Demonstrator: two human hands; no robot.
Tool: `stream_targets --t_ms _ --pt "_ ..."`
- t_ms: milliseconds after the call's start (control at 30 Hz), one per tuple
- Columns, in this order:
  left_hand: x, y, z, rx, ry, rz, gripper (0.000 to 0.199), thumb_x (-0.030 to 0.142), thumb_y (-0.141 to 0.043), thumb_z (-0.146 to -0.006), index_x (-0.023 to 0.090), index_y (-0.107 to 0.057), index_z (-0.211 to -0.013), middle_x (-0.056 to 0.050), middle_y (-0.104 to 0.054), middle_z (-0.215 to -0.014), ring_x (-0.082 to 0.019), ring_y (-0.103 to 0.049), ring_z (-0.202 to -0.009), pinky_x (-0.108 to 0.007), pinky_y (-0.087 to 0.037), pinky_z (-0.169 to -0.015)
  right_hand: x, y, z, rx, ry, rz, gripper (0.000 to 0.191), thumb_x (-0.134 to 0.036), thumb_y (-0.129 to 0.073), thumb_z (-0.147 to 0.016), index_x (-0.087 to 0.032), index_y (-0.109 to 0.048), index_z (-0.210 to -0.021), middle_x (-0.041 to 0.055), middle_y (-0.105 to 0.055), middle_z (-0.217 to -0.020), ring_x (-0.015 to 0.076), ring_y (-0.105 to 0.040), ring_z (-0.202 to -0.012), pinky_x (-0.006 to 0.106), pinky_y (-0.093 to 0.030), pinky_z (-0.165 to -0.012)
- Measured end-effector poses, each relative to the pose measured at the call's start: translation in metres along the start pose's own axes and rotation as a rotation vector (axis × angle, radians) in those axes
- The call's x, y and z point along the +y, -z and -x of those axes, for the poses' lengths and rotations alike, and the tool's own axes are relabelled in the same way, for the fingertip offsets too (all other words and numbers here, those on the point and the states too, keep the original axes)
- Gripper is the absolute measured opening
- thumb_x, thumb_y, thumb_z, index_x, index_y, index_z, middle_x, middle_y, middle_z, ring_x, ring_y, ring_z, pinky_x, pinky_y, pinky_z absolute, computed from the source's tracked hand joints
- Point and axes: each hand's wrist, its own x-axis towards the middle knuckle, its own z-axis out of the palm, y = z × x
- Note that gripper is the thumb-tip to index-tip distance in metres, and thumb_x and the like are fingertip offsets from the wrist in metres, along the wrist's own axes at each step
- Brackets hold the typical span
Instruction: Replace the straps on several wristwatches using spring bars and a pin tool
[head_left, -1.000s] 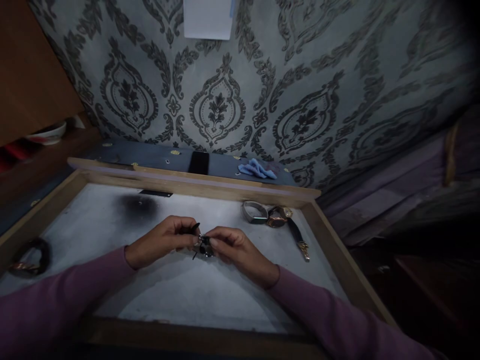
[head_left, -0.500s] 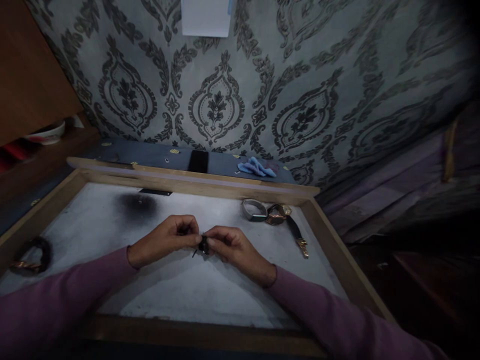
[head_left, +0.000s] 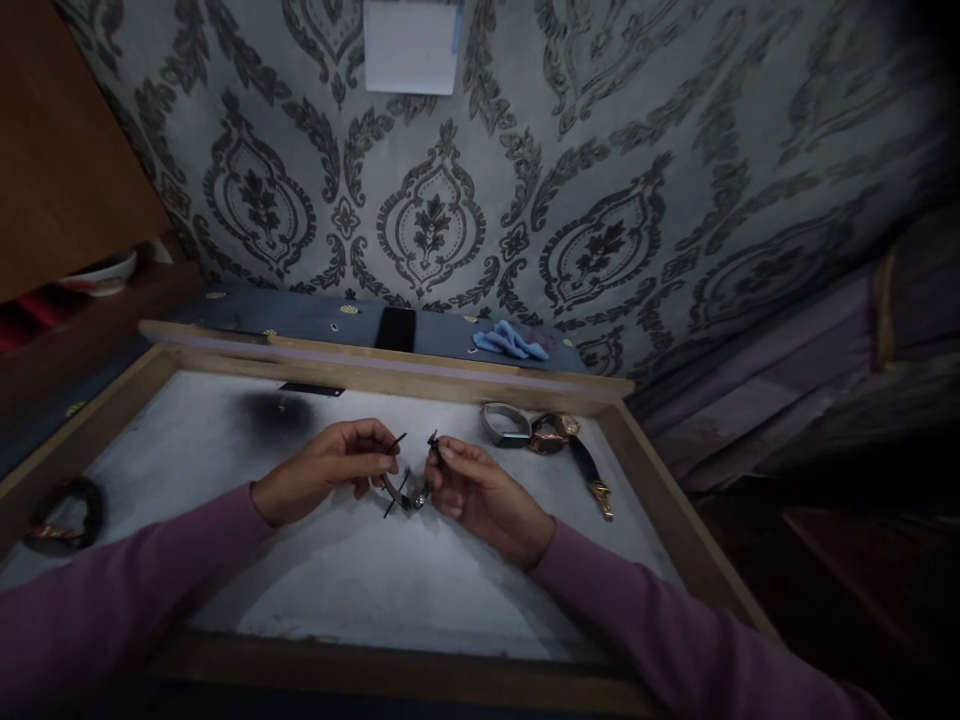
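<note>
Both hands are over the white floor of a wood-framed tray [head_left: 480, 375]. My left hand [head_left: 330, 470] pinches one end of a dark watch [head_left: 397, 494], which has a curved strap and thin dark pieces sticking out. My right hand [head_left: 484, 490] grips the other end, with a small dark clasp-like part showing above its fingertips. The watch's middle hangs between the hands, and a shiny metal part shows near the right fingers. Fine details are too dim to tell.
A silver watch [head_left: 507, 426], a rose-gold watch [head_left: 550, 434] and a black-strapped watch [head_left: 589, 465] lie at the tray's right. A dark watch [head_left: 66, 518] lies far left. Behind the tray are a black phone [head_left: 396, 329] and a blue cloth [head_left: 510, 341].
My hands have moved apart from their close pinch, and the dark watch is spread out between them. My right fingers have turned upward. The view has shifted slightly.
</note>
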Motion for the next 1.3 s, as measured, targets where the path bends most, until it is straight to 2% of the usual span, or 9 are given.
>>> stream_targets --t_ms 100,300,433,567,800,1133,1200,1300 --pt "-0.003 0.0 0.0 -0.024 -0.006 -0.012 0.028 0.034 -0.071 -0.074 0.014 -0.058 -0.088 -0.001 -0.061 -0.077 -0.009 -0.05 -0.06 -0.02 -0.036 -0.05 -0.002 0.0 0.001 -0.016 0.004 -0.031 0.022 -0.029 -0.076 -0.073 -0.015 -0.059 -0.075 -0.0008 -0.059 -0.064 0.0062 -0.041 -0.049 0.018 -0.028 -0.045" --pt "-0.003 0.004 -0.001 0.01 -0.043 -0.031 0.026 0.038 -0.068 -0.078 0.015 -0.057 -0.085 0.002 -0.056 -0.068 -0.007 -0.045 -0.053 -0.02 -0.034 -0.049 -0.004 0.002 0.002 -0.054 0.066 -0.054 0.012 -0.027 -0.063 -0.075 -0.017 -0.059 -0.071 -0.0004 -0.056 -0.066 0.0083 -0.037 -0.05 0.02 -0.028 -0.046" --pt "-0.002 0.005 0.0 0.055 -0.065 -0.036 0.027 0.04 -0.068 -0.078 0.015 -0.057 -0.082 0.005 -0.048 -0.063 -0.006 -0.041 -0.049 -0.019 -0.031 -0.047 -0.007 0.003 0.001 -0.074 0.109 -0.025 0.027 -0.037 -0.057 -0.08 -0.017 -0.057 -0.061 -0.0001 -0.05 -0.062 0.0089 -0.033 -0.047 0.022 -0.029 -0.046" --pt "-0.002 0.005 0.0 0.027 -0.068 -0.127 0.026 0.039 -0.066 -0.08 0.014 -0.058 -0.081 0.005 -0.046 -0.058 -0.006 -0.038 -0.049 -0.019 -0.028 -0.046 -0.01 0.002 0.001 -0.043 0.166 0.044 0.05 -0.048 -0.053 -0.086 -0.017 -0.049 -0.048 0.0007 -0.048 -0.059 0.0095 -0.034 -0.047 0.025 -0.029 -0.047" --pt "-0.002 0.007 0.001 0.007 -0.094 -0.208 0.027 0.04 -0.062 -0.083 0.014 -0.058 -0.08 0.005 -0.046 -0.056 -0.007 -0.037 -0.049 -0.02 -0.027 -0.047 -0.01 -0.001 0.003 -0.08 0.201 0.117 0.049 -0.043 -0.057 -0.084 -0.017 -0.05 -0.043 0.0014 -0.05 -0.054 0.0105 -0.037 -0.047 0.027 -0.029 -0.051" --pt "0.005 0.004 0.004 0.086 -0.146 -0.213 0.025 0.04 -0.06 -0.084 0.015 -0.061 -0.083 0.004 -0.048 -0.064 -0.007 -0.039 -0.051 -0.02 -0.029 -0.047 -0.008 -0.003 0.005 -0.041 0.329 0.273 0.048 -0.039 -0.057 -0.083 -0.02 -0.049 -0.039 0.0004 -0.045 -0.044 0.0131 -0.039 -0.048 0.031 -0.03 -0.057" --pt "0.004 0.003 0.004 0.096 -0.155 -0.194 0.026 0.04 -0.058 -0.086 0.015 -0.064 -0.088 0.001 -0.053 -0.073 -0.008 -0.043 -0.055 -0.02 -0.035 -0.049 -0.008 -0.005 0.006 -0.051 0.362 0.3 0.047 -0.038 -0.058 -0.082 -0.02 -0.049 -0.039 0.0003 -0.045 -0.044 0.0136 -0.039 -0.048 0.031 -0.03 -0.057" --pt "0.0 0.002 0.003 0.107 -0.121 -0.076 0.025 0.038 -0.059 -0.086 0.015 -0.065 -0.094 -0.006 -0.061 -0.094 -0.013 -0.056 -0.072 -0.022 -0.045 -0.056 -0.008 -0.007 0.009 -0.069 0.407 0.377 0.047 -0.037 -0.058 -0.082 -0.02 -0.048 -0.039 0.0006 -0.046 -0.045 0.0142 -0.04 -0.049 0.032 -0.029 -0.058"
